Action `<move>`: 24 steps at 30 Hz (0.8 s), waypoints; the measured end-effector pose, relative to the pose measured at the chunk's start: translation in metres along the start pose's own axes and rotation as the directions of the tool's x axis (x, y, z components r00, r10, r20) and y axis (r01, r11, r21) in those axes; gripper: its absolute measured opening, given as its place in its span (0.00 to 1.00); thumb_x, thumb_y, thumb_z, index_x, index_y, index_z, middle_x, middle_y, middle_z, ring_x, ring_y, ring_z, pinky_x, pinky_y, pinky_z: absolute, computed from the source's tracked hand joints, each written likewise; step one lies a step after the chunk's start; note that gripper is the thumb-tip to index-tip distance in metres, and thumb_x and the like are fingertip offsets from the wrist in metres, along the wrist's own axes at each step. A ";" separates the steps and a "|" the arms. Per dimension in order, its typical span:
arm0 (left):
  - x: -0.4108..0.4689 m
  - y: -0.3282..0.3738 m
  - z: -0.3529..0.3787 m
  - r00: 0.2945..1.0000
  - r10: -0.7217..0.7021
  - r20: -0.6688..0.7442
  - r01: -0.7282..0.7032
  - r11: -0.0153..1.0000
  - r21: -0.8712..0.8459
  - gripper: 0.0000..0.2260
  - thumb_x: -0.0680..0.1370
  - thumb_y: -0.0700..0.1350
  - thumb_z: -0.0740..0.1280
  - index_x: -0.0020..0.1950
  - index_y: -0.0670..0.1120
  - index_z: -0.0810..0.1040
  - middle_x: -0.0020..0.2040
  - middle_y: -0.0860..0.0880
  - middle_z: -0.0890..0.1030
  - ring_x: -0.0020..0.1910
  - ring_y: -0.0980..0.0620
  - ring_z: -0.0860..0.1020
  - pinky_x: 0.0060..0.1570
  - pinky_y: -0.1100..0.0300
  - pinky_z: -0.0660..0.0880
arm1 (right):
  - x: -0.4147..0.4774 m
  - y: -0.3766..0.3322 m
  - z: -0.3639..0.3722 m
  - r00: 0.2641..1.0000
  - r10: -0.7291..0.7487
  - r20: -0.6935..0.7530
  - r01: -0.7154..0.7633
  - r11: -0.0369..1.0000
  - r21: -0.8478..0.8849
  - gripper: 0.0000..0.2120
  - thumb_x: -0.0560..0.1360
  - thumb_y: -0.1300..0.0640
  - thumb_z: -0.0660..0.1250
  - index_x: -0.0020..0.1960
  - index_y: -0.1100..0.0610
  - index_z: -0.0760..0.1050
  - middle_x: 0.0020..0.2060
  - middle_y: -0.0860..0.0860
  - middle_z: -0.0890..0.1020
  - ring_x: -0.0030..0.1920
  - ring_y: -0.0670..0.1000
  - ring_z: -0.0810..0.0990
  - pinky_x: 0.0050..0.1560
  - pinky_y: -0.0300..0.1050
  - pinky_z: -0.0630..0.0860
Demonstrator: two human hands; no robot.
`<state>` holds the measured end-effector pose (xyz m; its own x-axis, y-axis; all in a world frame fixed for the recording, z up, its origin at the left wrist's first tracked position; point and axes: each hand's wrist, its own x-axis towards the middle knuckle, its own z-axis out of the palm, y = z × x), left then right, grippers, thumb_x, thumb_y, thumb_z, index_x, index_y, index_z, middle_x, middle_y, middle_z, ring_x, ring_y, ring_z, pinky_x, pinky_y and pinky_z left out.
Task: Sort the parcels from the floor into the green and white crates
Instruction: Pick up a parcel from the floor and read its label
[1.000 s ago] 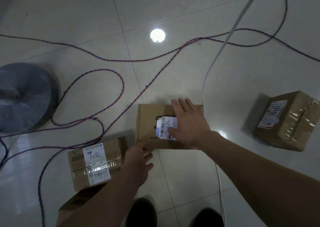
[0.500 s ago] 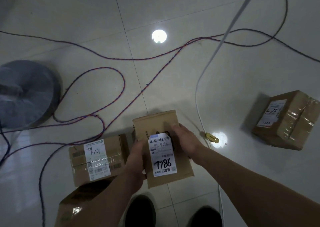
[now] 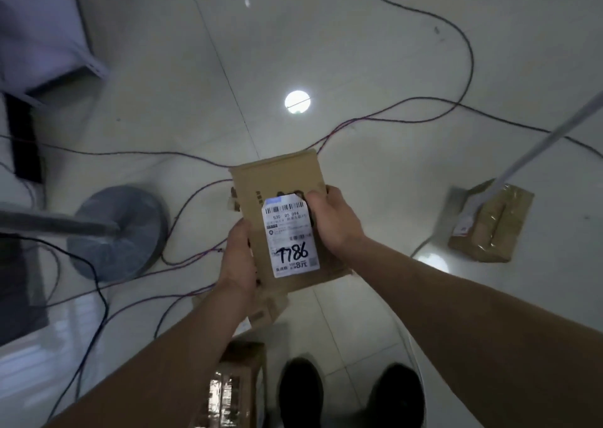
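Findings, left to right.

- **Left:** A round grey stand base point(image 3: 117, 232) sits on the tiled floor point(image 3: 375, 52), with loose cables point(image 3: 195, 195) trailing past it. Neither is part of the sort.
- **Left grip point(image 3: 238, 258):** It is closed round the near left edge of the held parcel point(image 3: 284, 183). The fingertips pass beneath and out of sight.
- **Below that wrist:** Two more parcels point(image 3: 241, 382) lie on the floor beside the shoes point(image 3: 300, 391), not yet collected.
- **Held parcel:** One second ago this flat brown box lay on the floor. The right palm was spread over it and the left hand was only arriving at its near edge. It is now clear of the floor and turned end-on to the person. Its white label point(image 3: 290, 238) faces up and shows a handwritten number (it reads as 7786).
- **Right grip point(image 3: 336, 225):** It is closed on the right edge, with the thumb laid on the top face by the label's upper corner.
- **Right:** A taped parcel point(image 3: 489, 225) rests on the floor, well apart from the hands and unmoved over the interval.

Assessment: the pick-up is complete and the parcel is secure in both grips. The upturned label suggests it is being checked to choose a crate. Neither the green nor the white crate is in view, so the destination cannot be confirmed. At least three parcels remain on the floor.
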<state>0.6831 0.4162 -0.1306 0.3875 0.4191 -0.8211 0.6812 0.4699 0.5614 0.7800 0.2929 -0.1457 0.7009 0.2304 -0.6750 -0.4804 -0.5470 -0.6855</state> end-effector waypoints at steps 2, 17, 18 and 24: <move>-0.030 0.030 0.006 0.998 0.057 0.032 -0.059 0.995 0.079 0.17 0.81 0.59 0.56 0.46 0.51 0.80 0.39 0.53 0.83 0.38 0.53 0.80 0.31 0.61 0.75 | -0.027 -0.027 -0.024 0.997 -0.035 -0.070 0.038 0.998 0.051 0.22 0.82 0.38 0.56 0.70 0.49 0.70 0.44 0.40 0.77 0.45 0.44 0.76 0.51 0.49 0.68; -0.276 0.108 0.172 0.842 0.055 0.537 -0.304 0.870 0.387 0.20 0.79 0.61 0.56 0.57 0.53 0.82 0.57 0.55 0.83 0.58 0.47 0.79 0.60 0.41 0.67 | -0.245 -0.053 -0.267 0.797 0.058 -0.601 0.135 0.953 0.272 0.15 0.81 0.37 0.55 0.58 0.45 0.72 0.45 0.40 0.77 0.52 0.50 0.78 0.51 0.49 0.68; -0.293 0.106 0.183 0.820 0.045 0.571 -0.326 0.857 0.400 0.20 0.79 0.61 0.56 0.58 0.54 0.82 0.58 0.55 0.83 0.58 0.47 0.79 0.60 0.40 0.67 | -0.264 -0.049 -0.283 0.770 0.076 -0.633 0.134 0.951 0.278 0.15 0.82 0.37 0.55 0.58 0.45 0.72 0.46 0.42 0.78 0.53 0.52 0.78 0.52 0.49 0.68; -0.415 0.078 0.251 0.636 -0.066 0.769 -0.454 0.773 0.443 0.20 0.79 0.61 0.56 0.55 0.52 0.83 0.52 0.52 0.84 0.53 0.46 0.79 0.53 0.46 0.73 | -0.401 -0.009 -0.358 0.564 0.205 -0.800 0.164 0.922 0.352 0.13 0.84 0.40 0.53 0.56 0.47 0.70 0.45 0.43 0.76 0.50 0.50 0.75 0.55 0.48 0.66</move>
<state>0.7312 0.0836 0.2275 0.6789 -0.3616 -0.6391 0.6257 -0.1707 0.7612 0.6917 -0.0823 0.2288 0.7187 -0.6259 -0.3029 -0.5130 -0.1833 -0.8386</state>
